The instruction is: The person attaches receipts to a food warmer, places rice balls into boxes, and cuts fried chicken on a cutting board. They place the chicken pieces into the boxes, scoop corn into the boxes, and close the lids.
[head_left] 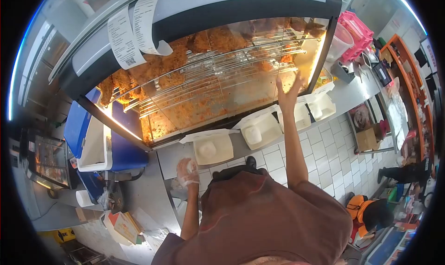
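My right hand [289, 94] is bare and reaches up to the right end of a lit food warmer [199, 111], its fingers spread and nothing seen between them. Fried chicken pieces [172, 61] lie on the wire racks inside. My left hand [188, 173], in a clear plastic glove, is raised beside the nearest takeaway box [225, 153]. Its fingers look curled in; I cannot tell what they hold. A white mound of rice [206, 148] sits in that box. More open boxes, such as a second takeaway box [266, 134], line the warmer's front, several with similar mounds.
Printed receipts [121, 38] hang over the warmer's top. A blue and white cooler box [107, 146] stands open at its left. On the right are a pink crate [356, 33] and a steel counter [345, 93]. A person in orange [359, 208] is at lower right.
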Tool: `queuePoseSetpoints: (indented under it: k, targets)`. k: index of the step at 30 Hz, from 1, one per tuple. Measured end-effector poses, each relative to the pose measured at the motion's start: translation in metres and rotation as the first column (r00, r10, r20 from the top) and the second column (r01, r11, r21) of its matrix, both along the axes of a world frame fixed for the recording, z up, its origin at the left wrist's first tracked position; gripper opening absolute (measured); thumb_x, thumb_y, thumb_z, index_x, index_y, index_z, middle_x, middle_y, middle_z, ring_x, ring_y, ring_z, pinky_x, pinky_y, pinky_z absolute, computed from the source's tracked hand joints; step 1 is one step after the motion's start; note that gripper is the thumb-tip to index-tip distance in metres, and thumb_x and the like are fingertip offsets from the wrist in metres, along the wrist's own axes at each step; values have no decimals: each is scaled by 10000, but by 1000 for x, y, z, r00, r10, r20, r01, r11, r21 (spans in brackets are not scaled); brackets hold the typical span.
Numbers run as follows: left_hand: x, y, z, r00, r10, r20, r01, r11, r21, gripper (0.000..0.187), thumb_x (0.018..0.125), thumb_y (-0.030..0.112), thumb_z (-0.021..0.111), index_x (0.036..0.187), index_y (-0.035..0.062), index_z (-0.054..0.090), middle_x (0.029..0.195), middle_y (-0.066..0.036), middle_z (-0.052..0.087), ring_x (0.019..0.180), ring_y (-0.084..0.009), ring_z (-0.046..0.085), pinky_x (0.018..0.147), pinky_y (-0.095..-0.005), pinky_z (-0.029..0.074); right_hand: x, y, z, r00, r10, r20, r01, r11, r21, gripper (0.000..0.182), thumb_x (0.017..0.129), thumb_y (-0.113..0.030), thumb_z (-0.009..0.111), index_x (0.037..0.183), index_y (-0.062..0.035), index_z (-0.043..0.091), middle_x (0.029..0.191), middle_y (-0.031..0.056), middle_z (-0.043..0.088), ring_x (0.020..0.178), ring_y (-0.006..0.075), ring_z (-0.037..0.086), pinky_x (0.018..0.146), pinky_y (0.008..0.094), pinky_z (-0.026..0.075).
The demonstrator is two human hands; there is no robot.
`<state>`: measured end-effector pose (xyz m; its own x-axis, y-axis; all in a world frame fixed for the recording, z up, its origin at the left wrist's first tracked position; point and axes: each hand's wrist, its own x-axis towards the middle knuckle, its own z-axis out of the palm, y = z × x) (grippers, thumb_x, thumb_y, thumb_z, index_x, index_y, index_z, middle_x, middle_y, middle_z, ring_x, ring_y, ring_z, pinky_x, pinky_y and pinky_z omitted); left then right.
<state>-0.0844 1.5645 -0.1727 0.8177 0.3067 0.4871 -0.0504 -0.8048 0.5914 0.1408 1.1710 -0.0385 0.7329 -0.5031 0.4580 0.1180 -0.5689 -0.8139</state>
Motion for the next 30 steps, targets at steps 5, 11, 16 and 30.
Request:
queuePoseSetpoints:
  k: [5, 11, 16, 30]
  targets:
    - [8, -4, 38, 985, 170, -10, -170, 975, -145, 240, 906, 196, 674, 1076, 29, 648, 1091, -173, 665, 1064, -369, 610, 973, -455, 457, 35, 25, -26, 1000, 26, -4, -25, 993, 111, 1125, 861, -641, 630, 1577, -54, -9, 1570, 376, -89, 1437, 577, -110, 1149, 654, 80]
    - [110, -12, 104, 979, 145, 146, -135, 988, -75, 544, 874, 176, 688, 1377, 42, 529, 1423, -172, 524, 1338, -322, 487, 1083, -427, 417, 19, 64, -13, 995, 91, -32, -89, 993, 74, 1153, 852, -648, 640, 1564, -3, 2, 1577, 364, -80, 1448, 565, -78, 1155, 645, 87]
    - [161, -61, 131, 979, -71, 191, 6, 948, 318, 688, 915, 362, 620, 1487, 54, 394, 1540, -251, 338, 1403, -423, 373, 1126, -499, 354, 1, 83, -2, 996, 91, -1, -90, 987, -134, 1125, 844, -567, 707, 1536, 80, 98, 1571, 361, 122, 1469, 515, 91, 1199, 540, 110]
    - [181, 26, 77, 920, 9, 392, -138, 944, 301, 834, 940, 319, 612, 1563, 5, 155, 1601, -286, 159, 1493, -451, 139, 1194, -575, 107, -34, 182, 7, 962, 271, 27, -271, 962, 11, 1140, 831, -464, 768, 1527, 98, 61, 1597, 328, 50, 1488, 480, -33, 1192, 564, 54]
